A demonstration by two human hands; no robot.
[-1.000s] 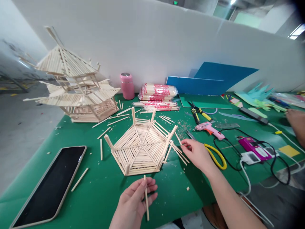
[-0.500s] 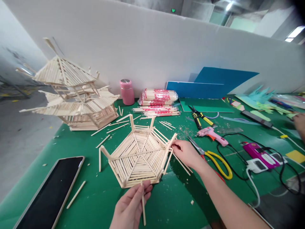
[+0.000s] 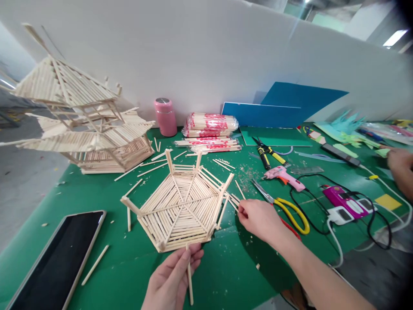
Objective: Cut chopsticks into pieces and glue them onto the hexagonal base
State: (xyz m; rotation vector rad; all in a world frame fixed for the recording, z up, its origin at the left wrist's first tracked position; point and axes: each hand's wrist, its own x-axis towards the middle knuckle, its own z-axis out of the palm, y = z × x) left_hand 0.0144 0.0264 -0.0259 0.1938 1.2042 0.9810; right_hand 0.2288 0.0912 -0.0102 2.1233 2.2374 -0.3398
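My left hand (image 3: 176,273) pinches a short wooden stick (image 3: 190,282) between thumb and fingers, at the near edge of a many-sided stick frame (image 3: 182,206). This frame lies flat, with spoke-like ribs and short posts standing at several corners. Right of it, my right hand (image 3: 256,215) has its fingers closed at the ends of loose wooden sticks (image 3: 232,199) on the table; its fingertips partly hide them. Scissors (image 3: 280,209) with yellow and red handles lie beside my right hand.
A tiered stick pavilion (image 3: 87,125) stands at back left, a phone (image 3: 61,258) at front left. Behind are a pink flask (image 3: 165,117) and bagged sticks (image 3: 211,125). Right lie pliers (image 3: 267,155), a pink glue gun (image 3: 285,177), a corded power strip (image 3: 348,202) and another person's hand (image 3: 400,165).
My right hand has drawn back from the frame's right corner post to the loose sticks beside it. My left hand still holds its stick. The view has shifted slightly.
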